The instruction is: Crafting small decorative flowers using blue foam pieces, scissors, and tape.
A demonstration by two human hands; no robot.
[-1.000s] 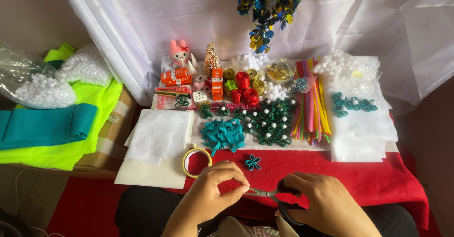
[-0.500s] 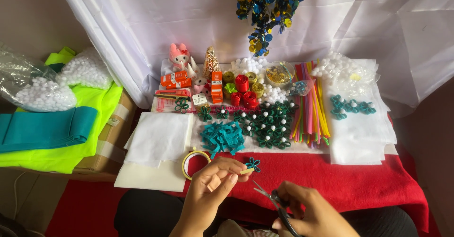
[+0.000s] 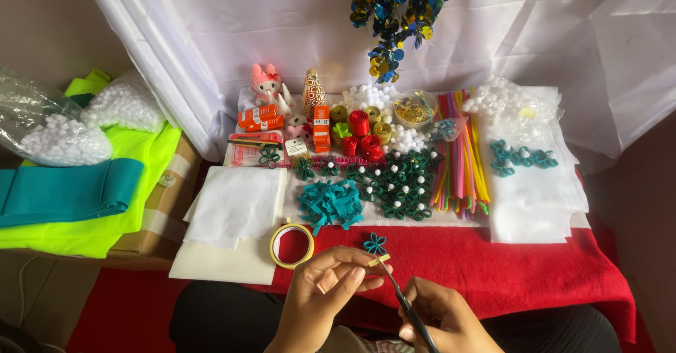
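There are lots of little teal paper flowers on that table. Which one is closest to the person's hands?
The lone teal flower on the red cloth, just above the left hand. It lies apart on bare cloth; the others cluster farther back on the white sheets.

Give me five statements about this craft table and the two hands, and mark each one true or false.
1. The left hand pinches a small pale strip between its fingertips. True.
2. The right hand holds a thin dark tool that points up towards the strip. True.
3. The yellow tape roll stands on the green fabric. False: it lies flat at the edge of the red cloth, beside the white sheets.
4. A single teal paper flower lies on the red cloth just above the left hand. True.
5. The pile of teal strips sits in the right hand. False: it lies on the table, clear of both hands.
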